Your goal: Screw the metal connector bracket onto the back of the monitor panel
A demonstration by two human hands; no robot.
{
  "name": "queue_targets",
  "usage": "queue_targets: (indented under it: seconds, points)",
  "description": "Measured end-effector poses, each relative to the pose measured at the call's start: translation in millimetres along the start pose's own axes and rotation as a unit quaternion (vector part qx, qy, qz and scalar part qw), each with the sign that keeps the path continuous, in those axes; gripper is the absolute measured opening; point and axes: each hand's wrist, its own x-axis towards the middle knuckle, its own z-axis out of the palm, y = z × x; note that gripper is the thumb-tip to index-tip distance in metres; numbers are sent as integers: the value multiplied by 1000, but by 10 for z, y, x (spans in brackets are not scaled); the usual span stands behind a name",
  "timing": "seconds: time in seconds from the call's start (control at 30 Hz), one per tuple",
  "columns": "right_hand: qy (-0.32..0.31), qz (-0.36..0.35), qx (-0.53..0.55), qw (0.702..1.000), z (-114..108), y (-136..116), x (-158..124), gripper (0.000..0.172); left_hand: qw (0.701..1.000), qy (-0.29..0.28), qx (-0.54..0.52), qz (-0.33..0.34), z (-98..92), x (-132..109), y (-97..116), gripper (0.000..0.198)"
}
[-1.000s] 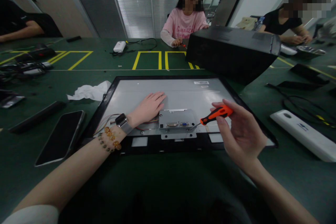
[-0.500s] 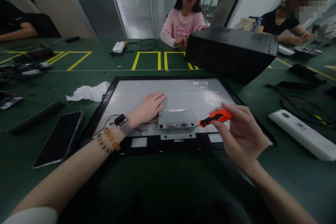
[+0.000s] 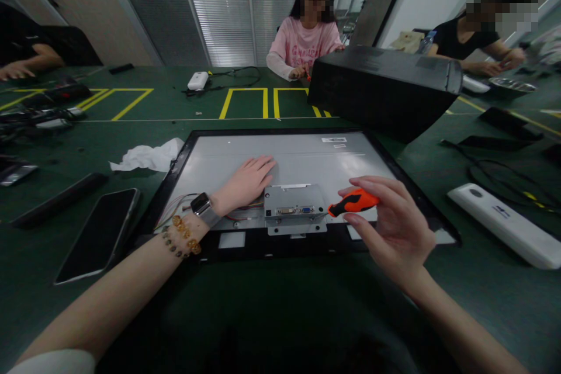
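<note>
A monitor panel (image 3: 298,163) with a black frame lies flat before me, its grey metal back facing up. At its near edge sits a metal box (image 3: 294,198) with two video ports, one of them blue. My left hand (image 3: 245,184) rests on the panel beside this box, fingers stretched out flat. Between the fingers and thumb of my right hand (image 3: 398,225) is an orange and black screwdriver (image 3: 356,202). Its shaft points left at the right end of the box's port side; the tip is too small to make out. Thin coloured wires (image 3: 177,207) show near my left wrist.
A phone (image 3: 99,234) and a crumpled tissue (image 3: 149,156) lie to the left. A large black casing (image 3: 385,90) stands behind the panel at right. On the right lie a long white device (image 3: 504,222) and black cables (image 3: 495,169). A person in pink (image 3: 305,41) sits opposite.
My right hand has moved slightly left with the screwdriver, whose handle now sits closer to the metal box. My left hand stays where it was on the panel.
</note>
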Motion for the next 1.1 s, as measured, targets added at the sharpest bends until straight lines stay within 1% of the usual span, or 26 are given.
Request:
queue_targets:
  seconds: [0.1, 0.2, 0.37, 0.47, 0.57, 0.63, 0.73, 0.83, 0.93, 1.03, 1.1]
  points:
    - [22, -14, -44, 999, 4, -23, 13, 56, 1000, -2, 0, -1, -13, 0, 3, 43]
    - [37, -21, -60, 997, 16, -35, 25, 57, 1000, -2, 3, 0, -10, 2, -4, 42]
    - [39, -10, -38, 998, 42, -2, 6, 63, 1000, -3, 8, 4, 9, 6, -15, 42]
    - [24, 7, -8, 1000, 41, 10, -15, 66, 1000, -6, 10, 6, 13, 4, -18, 42]
    - [-3, 28, 10, 1000, 23, 1, -19, 61, 1000, -9, 11, 7, 8, 3, -18, 42]
    - [-8, 32, 10, 999, 13, -5, -11, 58, 1000, -10, 11, 8, 3, 4, -16, 42]
    - [11, 29, -17, 999, 12, -6, 9, 55, 1000, -11, 12, 7, -3, 6, -13, 42]
    - [37, 21, -45, 998, 31, 0, 24, 55, 1000, -12, 13, 6, -2, 6, -12, 42]
    - [52, 15, -54, 997, 59, 5, 19, 54, 1000, -12, 12, 5, 3, 5, -9, 43]
    - [54, 35, -35, 997, 77, 3, -5, 57, 1000, -12, 10, 3, 4, 4, -6, 43]
    - [39, 54, -10, 998, 76, -6, -18, 59, 1000, -11, 9, 3, 3, 3, -5, 43]
